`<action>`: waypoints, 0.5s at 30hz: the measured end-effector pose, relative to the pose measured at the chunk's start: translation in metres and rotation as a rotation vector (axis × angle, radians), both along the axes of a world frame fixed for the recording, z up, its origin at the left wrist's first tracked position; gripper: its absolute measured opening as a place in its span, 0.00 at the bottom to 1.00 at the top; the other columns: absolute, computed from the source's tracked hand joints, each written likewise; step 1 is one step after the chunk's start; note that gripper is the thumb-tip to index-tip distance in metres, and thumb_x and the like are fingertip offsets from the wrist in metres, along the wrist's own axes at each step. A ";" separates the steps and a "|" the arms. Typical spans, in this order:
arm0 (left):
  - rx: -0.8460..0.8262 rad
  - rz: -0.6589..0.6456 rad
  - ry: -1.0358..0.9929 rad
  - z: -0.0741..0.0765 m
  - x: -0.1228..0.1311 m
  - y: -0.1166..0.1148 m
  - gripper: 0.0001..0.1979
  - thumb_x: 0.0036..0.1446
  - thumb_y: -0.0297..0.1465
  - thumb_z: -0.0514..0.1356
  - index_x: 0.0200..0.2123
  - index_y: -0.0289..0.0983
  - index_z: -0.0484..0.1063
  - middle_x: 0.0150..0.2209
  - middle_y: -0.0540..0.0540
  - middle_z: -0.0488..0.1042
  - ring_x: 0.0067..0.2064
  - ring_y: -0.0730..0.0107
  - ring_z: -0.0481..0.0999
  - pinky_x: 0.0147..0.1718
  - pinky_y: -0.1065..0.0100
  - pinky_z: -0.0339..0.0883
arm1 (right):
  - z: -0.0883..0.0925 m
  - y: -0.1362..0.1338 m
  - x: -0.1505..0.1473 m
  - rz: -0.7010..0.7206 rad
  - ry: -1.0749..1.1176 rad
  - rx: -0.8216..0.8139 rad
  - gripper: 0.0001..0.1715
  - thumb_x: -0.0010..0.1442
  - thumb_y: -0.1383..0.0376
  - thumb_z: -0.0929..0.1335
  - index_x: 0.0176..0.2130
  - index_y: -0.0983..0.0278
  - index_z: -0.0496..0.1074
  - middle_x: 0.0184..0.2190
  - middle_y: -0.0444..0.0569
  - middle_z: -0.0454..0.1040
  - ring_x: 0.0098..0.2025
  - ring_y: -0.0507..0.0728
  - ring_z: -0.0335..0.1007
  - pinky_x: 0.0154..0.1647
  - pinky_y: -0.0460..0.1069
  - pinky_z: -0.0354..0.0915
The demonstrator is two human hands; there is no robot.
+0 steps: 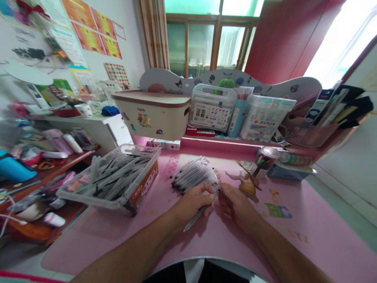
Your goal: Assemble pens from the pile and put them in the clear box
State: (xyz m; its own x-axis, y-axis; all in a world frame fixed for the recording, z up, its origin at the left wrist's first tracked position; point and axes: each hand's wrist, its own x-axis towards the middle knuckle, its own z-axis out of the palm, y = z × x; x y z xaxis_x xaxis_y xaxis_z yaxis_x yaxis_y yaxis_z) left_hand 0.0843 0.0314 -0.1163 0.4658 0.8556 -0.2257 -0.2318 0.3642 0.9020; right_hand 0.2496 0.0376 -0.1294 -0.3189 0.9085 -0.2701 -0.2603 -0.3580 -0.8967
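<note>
A pen (194, 219) with a clear barrel slants through my left hand (196, 199), which is closed around it. Its lower end sticks out toward me. My right hand (234, 202) is closed too, its fingertips pinched at the pen's upper end against the left fingers; that end is mostly hidden. Just beyond my hands a pile of clear pens with black ends (193, 173) lies on the pink table (159, 239). To the left stands a clear plastic box (85, 199), filled with loose translucent pen parts (114, 169).
A lidded beige storage bin (153, 116), a clear marker case (212, 108), another marker box (266, 118) and a pen holder (312, 133) line the rear shelf. At the right rear, a jar (265, 159) sits beside a blue box (287, 172). Cluttered shelves (73, 157) stand left.
</note>
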 end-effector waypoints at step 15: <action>0.087 0.261 -0.007 0.000 0.006 -0.010 0.13 0.47 0.32 0.68 0.38 0.37 0.77 0.34 0.46 0.76 0.24 0.77 0.71 0.20 0.76 0.60 | -0.003 0.004 -0.002 -0.144 0.005 -0.114 0.32 0.44 0.43 0.75 0.24 0.62 0.58 0.13 0.31 0.49 0.14 0.42 0.37 0.11 0.39 0.39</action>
